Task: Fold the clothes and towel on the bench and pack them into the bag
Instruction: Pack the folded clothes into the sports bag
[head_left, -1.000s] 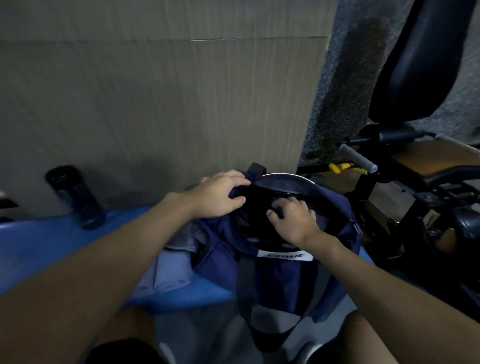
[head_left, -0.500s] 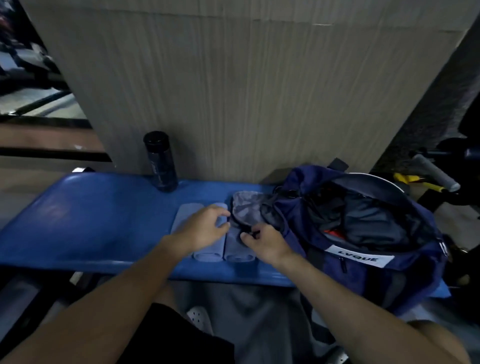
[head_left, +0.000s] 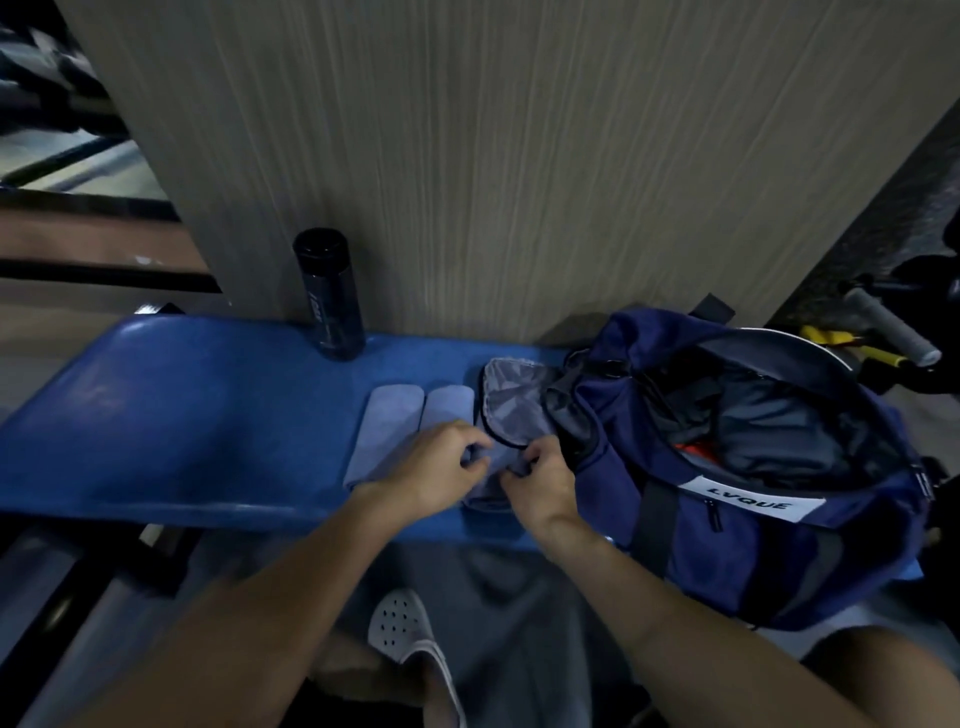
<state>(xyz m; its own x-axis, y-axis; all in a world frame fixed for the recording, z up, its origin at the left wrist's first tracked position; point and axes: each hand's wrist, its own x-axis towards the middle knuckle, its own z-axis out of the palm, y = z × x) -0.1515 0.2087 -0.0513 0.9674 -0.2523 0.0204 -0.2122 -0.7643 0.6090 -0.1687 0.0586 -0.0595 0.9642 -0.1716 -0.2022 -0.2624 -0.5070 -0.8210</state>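
A folded light blue towel (head_left: 387, 426) lies in parallel rolls on the blue bench (head_left: 182, 415). My left hand (head_left: 434, 467) and my right hand (head_left: 540, 480) both pinch the nearest fold of the towel at its front end. To the right stands the open navy bag (head_left: 753, 519) with a white label. Dark folded clothes (head_left: 769, 431) lie inside it. A grey mesh flap (head_left: 511, 405) of the bag hangs over the towel's right side.
A dark water bottle (head_left: 330, 296) stands at the back of the bench against the wooden wall panel (head_left: 493, 156). Gym equipment with a grey handle (head_left: 888, 332) sits at the far right. A white clog (head_left: 400, 629) rests on the floor below.
Both hands left the bag's opening and moved left to the folded towel. They now pinch its fold. The view swung left and down over the bench.
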